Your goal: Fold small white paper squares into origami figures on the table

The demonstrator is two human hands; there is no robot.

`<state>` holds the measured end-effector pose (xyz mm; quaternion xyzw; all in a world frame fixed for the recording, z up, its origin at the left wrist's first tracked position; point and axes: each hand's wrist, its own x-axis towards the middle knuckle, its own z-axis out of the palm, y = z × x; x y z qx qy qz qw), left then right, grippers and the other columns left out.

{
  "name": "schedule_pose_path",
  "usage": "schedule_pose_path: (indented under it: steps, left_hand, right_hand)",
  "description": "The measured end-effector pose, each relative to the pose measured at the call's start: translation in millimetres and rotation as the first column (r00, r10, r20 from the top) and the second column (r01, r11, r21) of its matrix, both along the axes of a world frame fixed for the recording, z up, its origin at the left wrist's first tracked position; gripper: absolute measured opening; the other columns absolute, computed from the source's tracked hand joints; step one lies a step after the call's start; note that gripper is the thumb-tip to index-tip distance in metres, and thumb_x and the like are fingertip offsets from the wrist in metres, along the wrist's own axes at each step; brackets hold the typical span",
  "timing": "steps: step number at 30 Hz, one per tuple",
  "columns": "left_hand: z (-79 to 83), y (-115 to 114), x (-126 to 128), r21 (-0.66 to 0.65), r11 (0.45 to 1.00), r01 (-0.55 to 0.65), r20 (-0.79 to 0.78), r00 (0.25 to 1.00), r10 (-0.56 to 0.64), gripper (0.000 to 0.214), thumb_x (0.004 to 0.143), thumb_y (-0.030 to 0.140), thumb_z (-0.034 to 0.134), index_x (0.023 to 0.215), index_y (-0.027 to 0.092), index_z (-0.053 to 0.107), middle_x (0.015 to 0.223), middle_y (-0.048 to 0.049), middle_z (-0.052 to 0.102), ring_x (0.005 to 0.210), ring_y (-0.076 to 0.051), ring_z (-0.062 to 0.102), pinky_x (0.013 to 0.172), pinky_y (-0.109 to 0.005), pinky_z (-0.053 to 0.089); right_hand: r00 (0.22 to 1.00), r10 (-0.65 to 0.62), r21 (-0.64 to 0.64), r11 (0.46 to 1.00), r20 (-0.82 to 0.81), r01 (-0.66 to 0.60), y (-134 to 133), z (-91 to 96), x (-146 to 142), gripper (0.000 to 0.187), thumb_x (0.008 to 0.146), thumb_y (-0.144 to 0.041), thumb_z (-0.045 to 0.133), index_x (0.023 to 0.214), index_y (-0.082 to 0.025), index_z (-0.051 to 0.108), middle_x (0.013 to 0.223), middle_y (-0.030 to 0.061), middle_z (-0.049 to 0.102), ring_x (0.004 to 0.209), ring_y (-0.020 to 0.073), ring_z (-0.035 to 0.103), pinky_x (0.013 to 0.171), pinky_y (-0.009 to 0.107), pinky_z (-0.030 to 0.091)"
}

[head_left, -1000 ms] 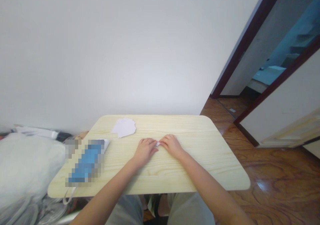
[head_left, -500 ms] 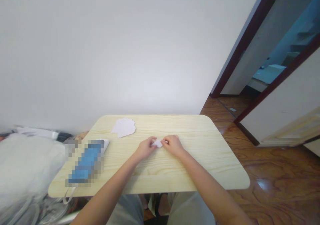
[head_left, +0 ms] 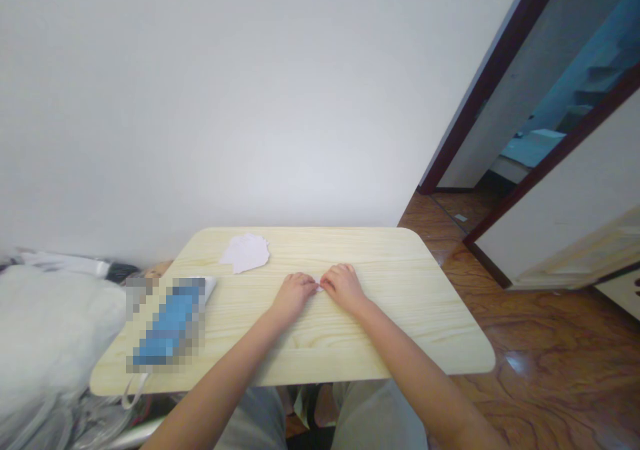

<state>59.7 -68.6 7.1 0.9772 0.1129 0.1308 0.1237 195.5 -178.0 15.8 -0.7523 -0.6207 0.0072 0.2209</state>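
A small piece of white paper (head_left: 319, 286) is pinched between my two hands, low over the middle of the wooden table (head_left: 330, 350). My left hand (head_left: 295, 295) has its fingers closed on the paper's left side. From the right, my right hand (head_left: 344, 286) grips the other side, its fingers bent together. Most of the paper is hidden by my fingers; only a sliver shows between them. A flat stack of pale paper pieces (head_left: 247, 253) lies at the back left of the table, apart from both hands.
A blurred-out blue-screened device (head_left: 170, 323) lies on the table's left, with a white strap (head_left: 134, 391) hanging over the front edge. Left of the table is a white fluffy bundle (head_left: 55, 330). A white wall (head_left: 300, 103) rises behind; a doorway stands at the right.
My hands have come closer together, and the fingers now cover more of the small paper. The stack and the device stay in place; the view has shifted slightly.
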Motion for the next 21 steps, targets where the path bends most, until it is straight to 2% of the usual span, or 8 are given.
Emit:
schedule_pose_path:
  steps: [2, 5, 9, 21]
  left_hand:
    - [0.5, 1.3, 2.0, -0.013, 1.000, -0.010, 0.020, 1.000, 0.011, 0.020, 0.082, 0.026, 0.049, 0.089, 0.023, 0.067, 0.089, -0.0036, 0.065, 0.087, -0.017, 0.053, 0.078, -0.031, 0.038]
    - [-0.5, 0.7, 1.7, -0.060, 0.998, -0.031, 0.059, 0.998, 0.034, 0.020, 0.082, 0.026, 0.048, 0.087, 0.021, 0.067, 0.084, -0.0046, 0.064, 0.082, -0.016, 0.053, 0.076, -0.030, 0.039]
    - [-0.8, -2.6, -1.5, -0.120, 0.986, -0.112, 0.083, 0.989, 0.122, 0.018, 0.082, 0.027, 0.048, 0.082, 0.019, 0.065, 0.081, -0.0045, 0.063, 0.081, -0.016, 0.054, 0.075, -0.030, 0.039]
    - [5.7, -6.6, 1.4, -0.146, 0.953, -0.266, 0.047, 0.960, 0.275, 0.018, 0.080, 0.028, 0.049, 0.076, 0.020, 0.064, 0.086, -0.0043, 0.059, 0.084, -0.018, 0.052, 0.076, -0.032, 0.039]
  right_hand:
    - [0.998, 0.067, -0.007, 0.998, -0.009, -0.067, -2.8, 1.4, 1.6, 0.012, 0.081, -0.030, 0.053, 0.079, -0.021, 0.062, 0.081, 0.0023, 0.061, 0.086, 0.0158, 0.050, 0.084, 0.033, 0.025]
    - [0.995, 0.098, -0.015, 0.995, -0.030, -0.099, -6.0, 2.2, 4.5, 0.016, 0.080, -0.035, 0.055, 0.082, -0.023, 0.064, 0.084, 0.0022, 0.062, 0.087, 0.0158, 0.050, 0.085, 0.034, 0.023]
    - [0.996, 0.081, -0.027, 0.996, -0.044, -0.082, -5.5, 1.5, 6.0, 0.016, 0.080, -0.035, 0.055, 0.081, -0.023, 0.064, 0.084, 0.0021, 0.063, 0.088, 0.0154, 0.051, 0.085, 0.033, 0.023]
    - [0.998, -0.047, -0.061, 0.997, -0.042, 0.045, 1.5, -2.3, 0.2, 0.013, 0.082, -0.026, 0.051, 0.077, -0.020, 0.062, 0.082, 0.0021, 0.062, 0.083, 0.0152, 0.051, 0.076, 0.029, 0.029]
